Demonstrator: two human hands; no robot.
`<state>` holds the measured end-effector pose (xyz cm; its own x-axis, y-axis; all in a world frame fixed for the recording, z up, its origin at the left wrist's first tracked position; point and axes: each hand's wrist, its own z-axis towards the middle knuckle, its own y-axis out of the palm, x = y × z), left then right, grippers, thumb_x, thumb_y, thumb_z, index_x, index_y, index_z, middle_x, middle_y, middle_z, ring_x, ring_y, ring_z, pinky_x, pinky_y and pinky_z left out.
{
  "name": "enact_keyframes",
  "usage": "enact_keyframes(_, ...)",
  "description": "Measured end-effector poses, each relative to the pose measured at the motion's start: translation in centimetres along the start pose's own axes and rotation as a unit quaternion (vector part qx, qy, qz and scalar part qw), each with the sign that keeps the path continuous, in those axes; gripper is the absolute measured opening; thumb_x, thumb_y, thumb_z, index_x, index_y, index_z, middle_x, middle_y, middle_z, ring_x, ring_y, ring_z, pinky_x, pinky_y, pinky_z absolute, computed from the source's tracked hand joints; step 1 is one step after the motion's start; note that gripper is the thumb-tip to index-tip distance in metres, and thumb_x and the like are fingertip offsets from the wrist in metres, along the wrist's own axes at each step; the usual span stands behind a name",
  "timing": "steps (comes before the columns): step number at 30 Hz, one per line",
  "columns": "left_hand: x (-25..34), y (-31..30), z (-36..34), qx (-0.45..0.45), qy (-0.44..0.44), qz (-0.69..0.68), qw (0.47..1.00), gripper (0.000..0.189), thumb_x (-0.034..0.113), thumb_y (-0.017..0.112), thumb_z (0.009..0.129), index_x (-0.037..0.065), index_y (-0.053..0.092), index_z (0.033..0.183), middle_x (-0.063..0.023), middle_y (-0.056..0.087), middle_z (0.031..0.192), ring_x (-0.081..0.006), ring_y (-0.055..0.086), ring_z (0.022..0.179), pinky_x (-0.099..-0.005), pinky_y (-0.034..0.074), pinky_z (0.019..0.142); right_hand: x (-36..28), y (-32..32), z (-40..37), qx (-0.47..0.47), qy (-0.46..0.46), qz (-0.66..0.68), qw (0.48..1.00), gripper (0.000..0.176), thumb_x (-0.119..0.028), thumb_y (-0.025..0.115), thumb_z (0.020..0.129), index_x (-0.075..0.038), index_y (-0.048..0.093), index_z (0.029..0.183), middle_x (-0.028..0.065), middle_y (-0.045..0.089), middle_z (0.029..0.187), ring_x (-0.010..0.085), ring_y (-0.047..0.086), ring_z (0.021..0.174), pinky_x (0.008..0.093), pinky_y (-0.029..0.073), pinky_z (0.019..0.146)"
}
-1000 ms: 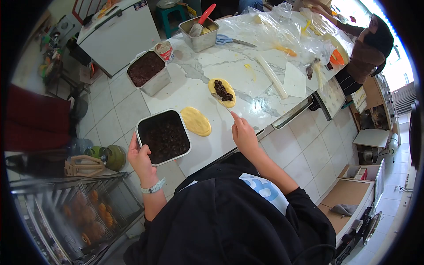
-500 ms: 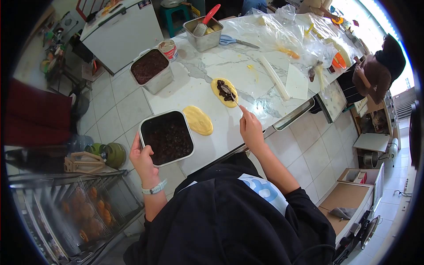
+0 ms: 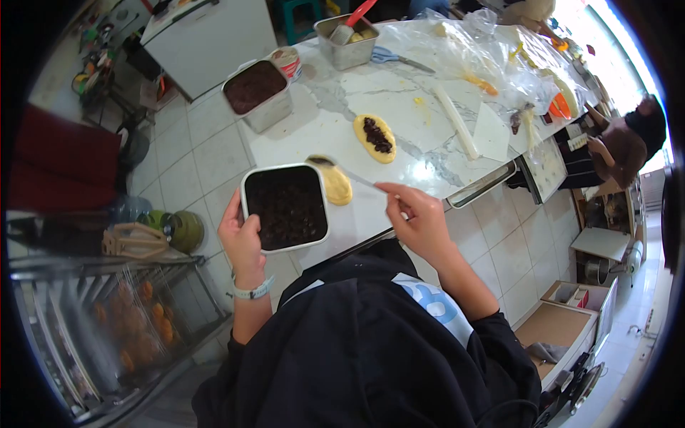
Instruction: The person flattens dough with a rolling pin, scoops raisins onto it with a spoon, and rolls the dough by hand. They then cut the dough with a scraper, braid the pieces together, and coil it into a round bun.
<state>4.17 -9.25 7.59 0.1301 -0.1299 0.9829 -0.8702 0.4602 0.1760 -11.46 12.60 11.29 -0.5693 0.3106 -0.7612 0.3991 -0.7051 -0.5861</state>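
My left hand (image 3: 241,232) grips the left side of a square metal container (image 3: 325,227), thumb over its rim. Dark, lumpy filling (image 3: 289,210) lies inside it. In my right hand (image 3: 415,215) is a spoon (image 3: 354,177), its handle pinched between the fingers and its bowl above a plain oval of yellow dough (image 3: 337,188). The container's edge partly hides that dough. Farther back on the table, another dough oval (image 3: 362,133) carries a strip of dark filling (image 3: 378,137) along its middle.
A deep metal tin of dark reddish filling (image 3: 255,89) stands by the table's left edge, beside a can (image 3: 288,64). Behind are a tin with a red-handled tool (image 3: 348,39), blue scissors (image 3: 401,58) and plastic bags (image 3: 464,50). Another person (image 3: 628,146) stands at the right.
My right hand has drawn the spoon back from the farther dough to above the nearer one, leaving dark filling behind. The container now overlaps the nearer dough. The view has shifted slightly.
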Motion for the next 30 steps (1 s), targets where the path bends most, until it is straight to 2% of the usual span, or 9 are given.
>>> enact_keyframes(2, 0.2, 0.7, -0.3, 0.011, 0.007, 0.005, 1.000, 0.060, -0.014, 0.042, 0.066, -0.008, 0.048, 0.126, -0.0090, 0.061, 0.108, -0.0081, 0.055, 0.078, -0.0160, 0.036, 0.056, -1.0, 0.7, -0.1, -0.097, -0.081, -0.034, 0.991, 0.022, -0.007, 0.058, 0.079, -0.008, 0.062, 0.101, 0.0087, 0.063, 0.075, 0.0267, 0.061, 0.060, 0.0359, 0.049, 0.053)
enact_keyframes(5, 0.2, 1.0, -0.6, -0.006, 0.050, 0.002, 0.999, 0.060, -0.014, 0.041, 0.067, -0.008, 0.048, 0.126, -0.0108, 0.060, 0.111, -0.0101, 0.057, 0.086, -0.0161, 0.040, 0.064, -0.3, 3.4, 0.2, -0.104, -0.117, -0.105, 0.982, 0.022, -0.010, 0.056, 0.081, -0.008, 0.061, 0.103, 0.0089, 0.061, 0.072, 0.0273, 0.060, 0.059, 0.0374, 0.049, 0.052)
enact_keyframes(7, 0.5, 1.2, -0.8, -0.060, 0.074, -0.035, 0.995, 0.061, -0.017, 0.036, 0.066, -0.009, 0.047, 0.125, -0.0164, 0.055, 0.122, -0.0189, 0.054, 0.112, -0.0270, 0.038, 0.098, -0.1, 4.3, 0.3, -0.126, -0.132, -0.115, 0.976, 0.023, -0.011, 0.055, 0.083, -0.008, 0.060, 0.105, 0.0091, 0.059, 0.070, 0.0283, 0.060, 0.059, 0.0383, 0.049, 0.053)
enact_keyframes(13, 0.3, 0.9, -1.0, -0.067, 0.136, -0.015, 0.988, 0.059, -0.017, 0.036, 0.068, -0.010, 0.046, 0.126, -0.0165, 0.050, 0.129, -0.0201, 0.049, 0.118, -0.0285, 0.036, 0.101, -0.4, 5.1, -0.5, -0.203, -0.142, -0.055, 0.967, 0.021, -0.005, 0.055, 0.082, -0.004, 0.064, 0.101, 0.0120, 0.063, 0.074, 0.0276, 0.058, 0.056, 0.0340, 0.048, 0.054)
enact_keyframes(18, 0.1, 0.9, -1.2, -0.085, 0.143, -0.005, 0.986, 0.059, -0.017, 0.036, 0.068, -0.010, 0.046, 0.125, -0.0171, 0.049, 0.130, -0.0208, 0.049, 0.119, -0.0291, 0.036, 0.101, -1.7, 5.5, 0.5, -0.313, 0.101, 0.051, 0.943, 0.022, -0.007, 0.052, 0.086, 0.000, 0.065, 0.103, 0.0126, 0.063, 0.070, 0.0117, 0.058, 0.059, 0.0291, 0.047, 0.056)
enact_keyframes(22, 0.3, 0.7, -1.0, -0.071, 0.120, -0.028, 0.990, 0.058, -0.017, 0.036, 0.068, -0.011, 0.047, 0.125, -0.0165, 0.050, 0.129, -0.0202, 0.050, 0.117, -0.0286, 0.036, 0.101, 0.5, 6.4, 0.0, -0.289, 0.097, 0.140, 0.942, 0.024, -0.008, 0.052, 0.088, 0.001, 0.064, 0.106, 0.0070, 0.062, 0.064, 0.0080, 0.054, 0.059, 0.0291, 0.046, 0.055)
enact_keyframes(25, 0.1, 0.7, -0.9, -0.070, 0.112, -0.021, 0.991, 0.058, -0.017, 0.036, 0.067, -0.011, 0.048, 0.124, -0.0162, 0.051, 0.127, -0.0193, 0.052, 0.115, -0.0279, 0.037, 0.100, 0.6, 5.9, 0.2, -0.282, 0.107, 0.178, 0.937, 0.024, -0.010, 0.054, 0.085, 0.001, 0.065, 0.104, 0.0111, 0.062, 0.068, 0.0087, 0.051, 0.059, 0.0272, 0.047, 0.066)
enact_keyframes(27, 0.1, 0.6, -0.7, -0.055, 0.100, -0.036, 0.993, 0.059, -0.017, 0.036, 0.067, -0.010, 0.048, 0.125, -0.0165, 0.054, 0.124, -0.0185, 0.053, 0.113, -0.0273, 0.038, 0.098, 0.0, 5.2, 0.5, -0.305, 0.169, 0.186, 0.919, 0.023, -0.010, 0.053, 0.088, -0.001, 0.066, 0.105, -0.0050, 0.048, 0.057, 0.0016, 0.037, 0.047, 0.0213, 0.033, 0.044)
enact_keyframes(30, 0.4, 0.5, -0.6, -0.031, 0.070, -0.041, 0.996, 0.059, -0.017, 0.037, 0.067, -0.009, 0.049, 0.125, -0.0172, 0.056, 0.120, -0.0180, 0.055, 0.110, -0.0267, 0.040, 0.096, 0.3, 4.7, 0.6, -0.287, 0.196, 0.217, 0.912, 0.022, -0.011, 0.054, 0.089, -0.003, 0.066, 0.105, -0.0078, 0.043, 0.055, -0.0003, 0.032, 0.044, 0.0188, 0.025, 0.041)
